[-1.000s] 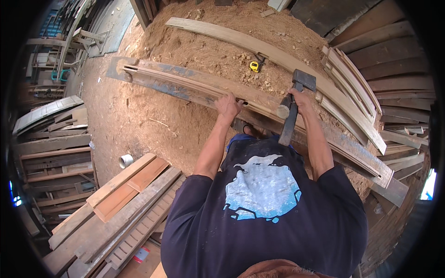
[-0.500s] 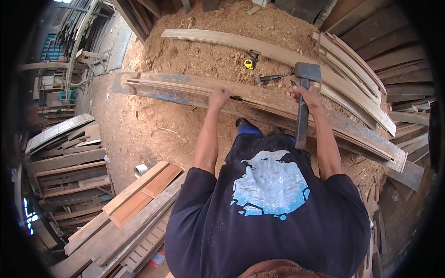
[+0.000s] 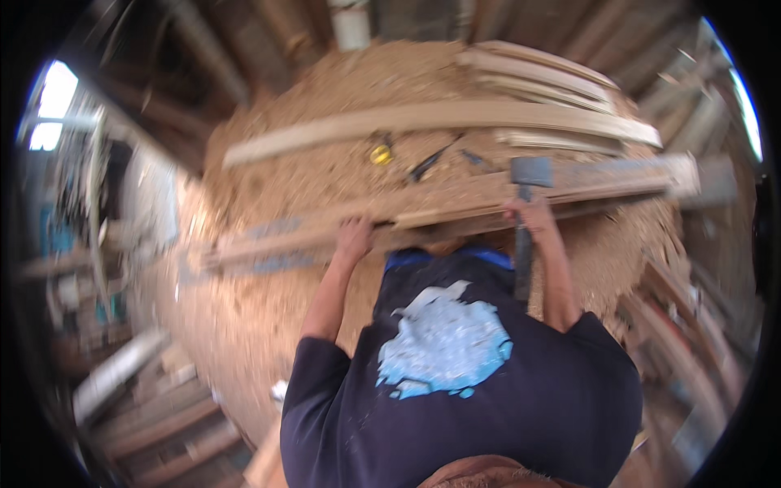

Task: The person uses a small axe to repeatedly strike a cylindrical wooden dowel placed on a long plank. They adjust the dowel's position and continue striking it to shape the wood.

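Observation:
My right hand (image 3: pixel 533 215) is closed round the dark handle of a hammer (image 3: pixel 531 172), whose grey, blocky head points away from me. Beside the long wooden piece (image 3: pixel 455 213), my left hand (image 3: pixel 355 237) is closed at its near edge. Something small and dark shows just right of the left fingers; blur hides what it is. This wooden piece has a narrow lengthwise groove and rests on a worn plank with bluish patches (image 3: pixel 277 264), across in front of my body.
Beyond the work lie a yellow tape measure (image 3: pixel 381 154), a dark slender tool (image 3: pixel 429 165) and a long curved board (image 3: pixel 439 120) on sawdust. Stacked pale boards (image 3: pixel 545 73) stand at the far right. More timber (image 3: pixel 163 407) lies lower left.
My view has turned, so the wooden piece now slopes up to the right instead of down. Both hands keep their grips, and the hammer stays in my right hand.

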Motion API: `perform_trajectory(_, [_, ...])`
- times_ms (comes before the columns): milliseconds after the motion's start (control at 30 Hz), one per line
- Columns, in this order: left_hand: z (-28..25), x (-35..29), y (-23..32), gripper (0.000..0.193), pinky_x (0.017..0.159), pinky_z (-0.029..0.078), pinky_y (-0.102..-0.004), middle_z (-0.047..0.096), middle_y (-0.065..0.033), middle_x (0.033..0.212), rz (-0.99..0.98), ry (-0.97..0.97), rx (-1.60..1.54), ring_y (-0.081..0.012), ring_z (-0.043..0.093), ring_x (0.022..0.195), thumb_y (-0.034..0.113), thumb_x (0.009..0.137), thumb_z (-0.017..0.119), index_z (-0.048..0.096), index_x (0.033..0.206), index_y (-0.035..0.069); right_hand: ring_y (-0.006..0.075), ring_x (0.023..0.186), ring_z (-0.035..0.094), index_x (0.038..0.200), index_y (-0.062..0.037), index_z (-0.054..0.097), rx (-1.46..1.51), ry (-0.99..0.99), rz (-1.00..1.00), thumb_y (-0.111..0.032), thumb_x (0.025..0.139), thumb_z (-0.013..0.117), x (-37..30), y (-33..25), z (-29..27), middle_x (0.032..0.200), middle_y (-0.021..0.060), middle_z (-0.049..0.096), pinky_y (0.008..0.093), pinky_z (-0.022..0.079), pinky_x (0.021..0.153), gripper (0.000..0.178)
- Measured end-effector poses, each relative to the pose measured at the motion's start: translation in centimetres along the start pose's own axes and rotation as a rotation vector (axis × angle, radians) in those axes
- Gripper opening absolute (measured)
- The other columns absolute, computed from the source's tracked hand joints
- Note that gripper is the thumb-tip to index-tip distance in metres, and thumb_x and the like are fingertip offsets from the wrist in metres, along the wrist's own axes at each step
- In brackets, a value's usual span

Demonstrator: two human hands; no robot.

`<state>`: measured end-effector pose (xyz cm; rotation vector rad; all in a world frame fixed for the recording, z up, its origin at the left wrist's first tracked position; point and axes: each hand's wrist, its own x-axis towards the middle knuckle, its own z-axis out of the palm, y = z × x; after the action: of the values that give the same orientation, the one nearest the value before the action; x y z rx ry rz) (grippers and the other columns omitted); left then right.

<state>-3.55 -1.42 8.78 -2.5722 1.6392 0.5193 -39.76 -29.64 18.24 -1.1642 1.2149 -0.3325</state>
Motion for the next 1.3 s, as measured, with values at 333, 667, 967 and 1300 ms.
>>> perform_trajectory(333, [-0.9,4.9,-1.5,0.059,0.082,0.056,-0.0476,0.068,-0.0205,0.106,0.431,-0.264,0.077,-0.0383,0.069,0.099,0.044,0.079,0.081,0.053,0.114,0.005,0.0143,0.056,0.063,0.075,0.0001,0.07,0.212,0.27,-0.019,-0.017,0.078,0.078,-9.6,5.2,11.6,0.066,0.0075,0.068,0.029,0.05,0.053,0.019])
perform_trajectory(667, [-7.6,9.3,-1.2,0.083,0.087,0.056,-0.0373,0.072,-0.0201,0.112,0.646,-0.878,-0.334,-0.027,0.071,0.1,0.052,0.074,0.086,0.059,0.127,-0.007,0.0132,0.06,0.065,0.075,-0.0017,0.07,0.299,0.53,-0.056,-0.02,0.076,0.08,-21.4,8.6,15.4,0.07,0.0082,0.07,0.0287,0.05,0.058,0.021])
perform_trajectory(967, [-15.2,0.8,3.6,0.076,0.089,0.055,-0.0345,0.071,-0.0098,0.113,0.508,-1.285,-0.791,-0.0177,0.068,0.1,0.044,0.08,0.085,0.056,0.133,-0.002,0.0188,0.083,0.072,0.107,0.0057,0.07,0.719,0.579,-0.217,-0.026,0.08,0.081,-20.7,7.1,13.7,0.093,0.0098,0.073,0.0327,0.06,0.073,0.043])
perform_trajectory(1300, [-17.0,-2.8,6.5,0.075,0.092,0.052,-0.0349,0.071,-0.0125,0.114,0.675,-1.089,-0.488,-0.0204,0.066,0.106,0.053,0.081,0.082,0.061,0.128,-0.002,0.0177,0.064,0.065,0.091,-0.0061,0.065,1.021,0.748,-0.129,-0.015,0.076,0.08,-13.3,7.8,12.4,0.079,0.005,0.065,0.0363,0.055,0.058,0.023])
